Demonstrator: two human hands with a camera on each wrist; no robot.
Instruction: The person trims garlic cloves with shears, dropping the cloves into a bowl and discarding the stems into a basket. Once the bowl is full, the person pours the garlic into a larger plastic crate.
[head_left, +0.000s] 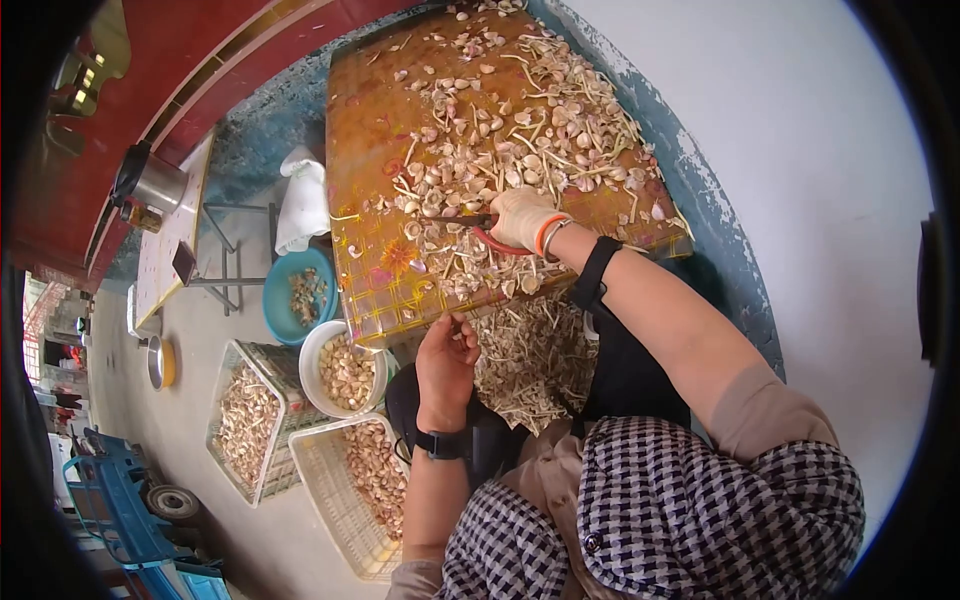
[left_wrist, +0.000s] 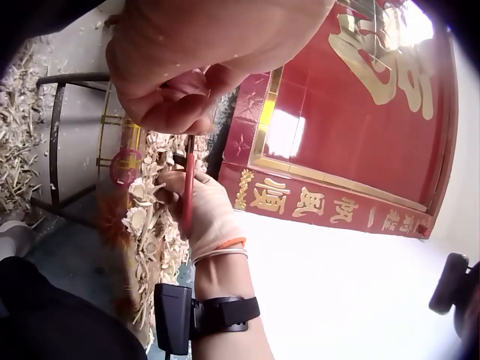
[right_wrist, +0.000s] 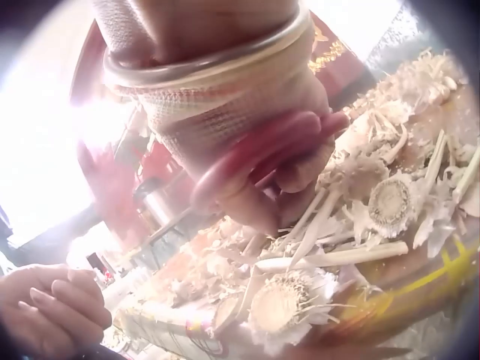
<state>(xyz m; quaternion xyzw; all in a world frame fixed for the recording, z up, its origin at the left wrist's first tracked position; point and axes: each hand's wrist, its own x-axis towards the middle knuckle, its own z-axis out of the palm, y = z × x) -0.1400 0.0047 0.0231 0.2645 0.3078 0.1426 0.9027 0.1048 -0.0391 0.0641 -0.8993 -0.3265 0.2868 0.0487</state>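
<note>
My right hand [head_left: 522, 218], in a pale fabric glove, grips red-handled scissors [head_left: 499, 242] low over the table's garlic. Their dark blades point left in the head view. My bare left hand [head_left: 447, 365] is at the table's near edge, fingers curled in. In the left wrist view a purplish garlic clove [left_wrist: 187, 81] shows between those fingers, partly hidden by them. Garlic pieces and dry stalks [head_left: 560, 130] cover much of the patterned table [head_left: 365, 130]. Cut root ends [right_wrist: 279, 306] lie close below the right hand in the right wrist view.
A heap of dry stalks [head_left: 535, 365] is below the table edge, between the legs. To the left stand a white bucket [head_left: 312, 365], a blue basin [head_left: 272, 300] and two crates [head_left: 330, 490] of garlic. A white wall [head_left: 800, 150] rises on the right.
</note>
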